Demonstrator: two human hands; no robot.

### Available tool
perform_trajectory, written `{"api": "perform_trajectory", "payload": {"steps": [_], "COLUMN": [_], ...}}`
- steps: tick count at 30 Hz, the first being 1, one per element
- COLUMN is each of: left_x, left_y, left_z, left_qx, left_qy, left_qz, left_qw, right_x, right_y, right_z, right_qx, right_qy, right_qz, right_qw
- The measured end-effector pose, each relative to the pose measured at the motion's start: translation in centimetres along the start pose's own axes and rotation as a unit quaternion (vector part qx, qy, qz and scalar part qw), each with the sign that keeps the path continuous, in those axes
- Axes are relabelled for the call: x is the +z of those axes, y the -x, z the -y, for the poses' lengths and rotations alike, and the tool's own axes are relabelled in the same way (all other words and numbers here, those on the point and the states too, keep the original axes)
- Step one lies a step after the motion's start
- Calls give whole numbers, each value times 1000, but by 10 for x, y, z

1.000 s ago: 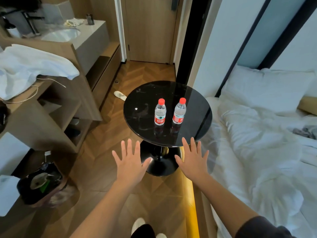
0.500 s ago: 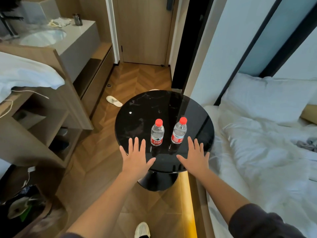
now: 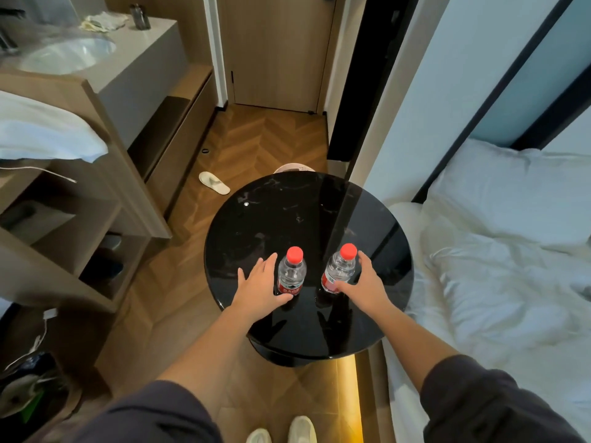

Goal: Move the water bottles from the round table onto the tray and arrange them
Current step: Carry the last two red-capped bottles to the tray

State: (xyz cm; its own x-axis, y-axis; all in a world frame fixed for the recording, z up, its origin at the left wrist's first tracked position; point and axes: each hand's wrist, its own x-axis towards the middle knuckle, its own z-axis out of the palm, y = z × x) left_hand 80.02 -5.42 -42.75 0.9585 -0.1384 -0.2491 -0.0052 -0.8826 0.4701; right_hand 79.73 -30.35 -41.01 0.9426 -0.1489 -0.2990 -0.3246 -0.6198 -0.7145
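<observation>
Round black worktop (image 3: 256,225), glossy, standing between the wooden shelving at left and the bed (image 3: 499,282) at right. No tray is in view from the head camera; its location cannot be told.

Two water bottles stand upright on the near half of the worktop, long axes vertical, red caps up, side by side and apart from each other. Left bottle (image 3: 290,276); right bottle (image 3: 338,270).

Left hand (image 3: 260,289): comes in from the near-left, so the left bottle lies just to its right. Grip is wide, fingers spread and extended past the bottle's left side, thumb reaching under toward the label at the base. Thumb looks to be touching or nearly touching the bottle; the fingers are not wrapped. Not holding yet.

Right hand (image 3: 366,287): mirror case, right bottle lies just to its left. Fingers curve round the far-right side up near the shoulder of the bottle, thumb at the near side against the label. Grip is part-curled about the body but not clamped; whether it bears firmly cannot be told.

Judgement: each hand is nearer its own bottle, one per hand. Next move calls for curling each grip round the bottle's girth, then lifting straight up along the vertical axis. The right hand is further along.
</observation>
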Motion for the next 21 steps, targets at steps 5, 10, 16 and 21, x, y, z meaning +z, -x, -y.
{"api": "perform_trajectory", "payload": {"steps": [5,10,16,21], "left_x": [8,11,10,10], "left_y": [-20,-22,9,32], "left_z": [-7,-13,4,19], "left_qx": [-16,-11,0,6], "left_qy": [189,223,194,177], "left_qz": [5,-11,26,22], "left_qw": [982,975,981,984], "right_x": [5,5,6,22], "right_y": [-25,-29,1,27], "right_z": [0,-1,-12,-24], "right_qx": [-13,-29,-44,-53], "right_qy": [-31,-13,-15,-27], "right_qz": [17,34,78,96], "right_qw": [999,999,996,994]}}
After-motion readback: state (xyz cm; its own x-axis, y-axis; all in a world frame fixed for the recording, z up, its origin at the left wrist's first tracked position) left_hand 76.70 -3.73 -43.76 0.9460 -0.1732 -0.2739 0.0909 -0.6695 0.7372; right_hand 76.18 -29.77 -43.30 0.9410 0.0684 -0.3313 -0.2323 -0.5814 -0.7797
